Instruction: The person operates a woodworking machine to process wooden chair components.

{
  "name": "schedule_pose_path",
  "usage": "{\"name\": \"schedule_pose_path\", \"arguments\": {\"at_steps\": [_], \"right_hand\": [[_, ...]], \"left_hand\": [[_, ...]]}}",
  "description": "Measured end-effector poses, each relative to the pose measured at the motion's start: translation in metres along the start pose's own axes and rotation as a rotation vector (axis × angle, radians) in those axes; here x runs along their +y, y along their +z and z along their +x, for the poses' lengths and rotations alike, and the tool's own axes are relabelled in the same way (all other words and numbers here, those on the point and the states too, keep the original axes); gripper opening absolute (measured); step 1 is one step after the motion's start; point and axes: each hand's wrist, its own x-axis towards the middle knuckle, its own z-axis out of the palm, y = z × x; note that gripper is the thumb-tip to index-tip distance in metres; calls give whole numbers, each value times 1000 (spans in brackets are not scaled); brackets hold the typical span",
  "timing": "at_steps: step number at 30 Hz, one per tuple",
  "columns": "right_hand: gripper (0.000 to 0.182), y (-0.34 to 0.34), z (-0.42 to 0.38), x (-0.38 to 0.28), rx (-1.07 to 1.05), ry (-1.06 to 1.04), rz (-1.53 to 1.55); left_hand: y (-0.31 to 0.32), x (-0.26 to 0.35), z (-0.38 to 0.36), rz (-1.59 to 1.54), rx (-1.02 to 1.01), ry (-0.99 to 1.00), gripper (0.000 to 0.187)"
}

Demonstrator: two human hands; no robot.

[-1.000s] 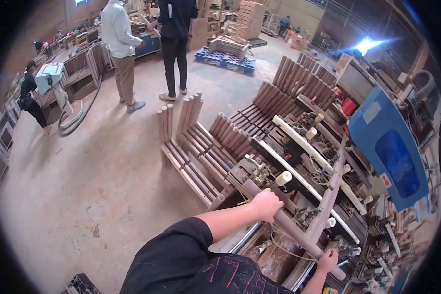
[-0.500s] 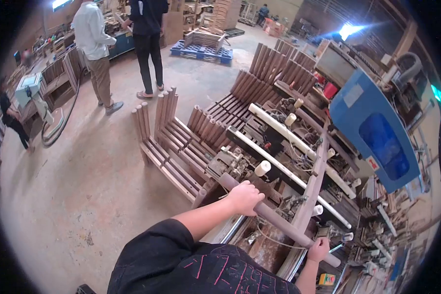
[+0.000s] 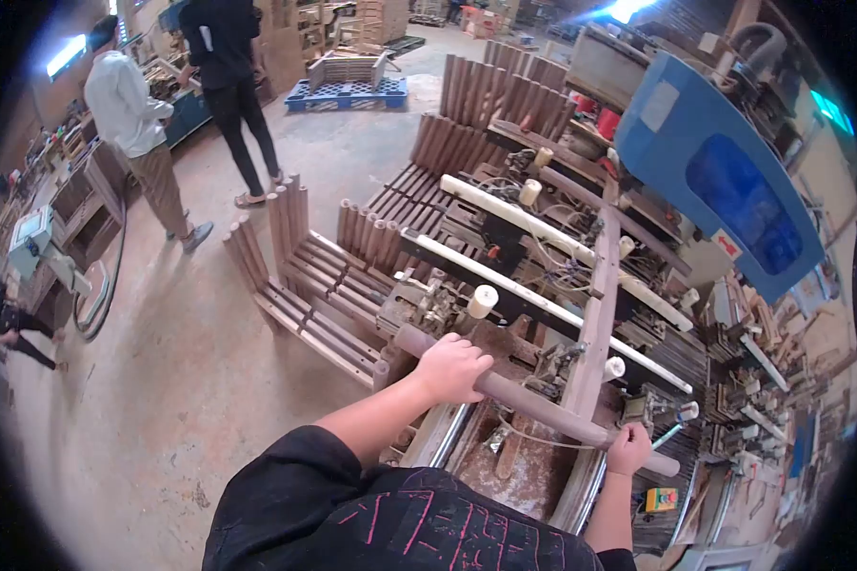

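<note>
A round brown wooden post (image 3: 538,407) lies slantwise in front of me, over the near side of the machine. My left hand (image 3: 453,369) is closed over its upper-left part, with the fingers wrapped across the top. Close to the other end, my right hand (image 3: 628,447) is closed around the post, and a short length sticks out beyond it. Beneath the post is the machine bed (image 3: 505,471), strewn with sawdust. A white roller-like cylinder (image 3: 483,301) stands just beyond my left hand.
Slatted racks (image 3: 324,285) holding upright wooden posts stand on the floor ahead and left. A large blue machine cover (image 3: 724,176) rises at the right. A small yellow control box (image 3: 662,500) is near my right forearm. Two people stand at the far left near a blue pallet (image 3: 348,93).
My view has turned slightly, so the racks and people sit further left. Both hands keep hold of the wooden post, which stays in much the same place before me.
</note>
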Motion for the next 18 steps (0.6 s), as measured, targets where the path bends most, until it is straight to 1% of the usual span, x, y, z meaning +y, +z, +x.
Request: {"name": "schedule_pose_path", "arguments": {"at_steps": [2, 5, 11, 18], "right_hand": [[11, 1, 1, 2, -5, -22, 18], [9, -1, 1, -2, -13, -1, 31], [9, -1, 3, -5, 2, -10, 0], [9, 0, 1, -3, 19, -12, 11]], "left_hand": [[2, 0, 1, -4, -3, 10, 44], [1, -1, 0, 13, -10, 14, 44], [5, -3, -1, 27, 59, 24, 45], [2, -2, 0, 42, 30, 31, 45]]}}
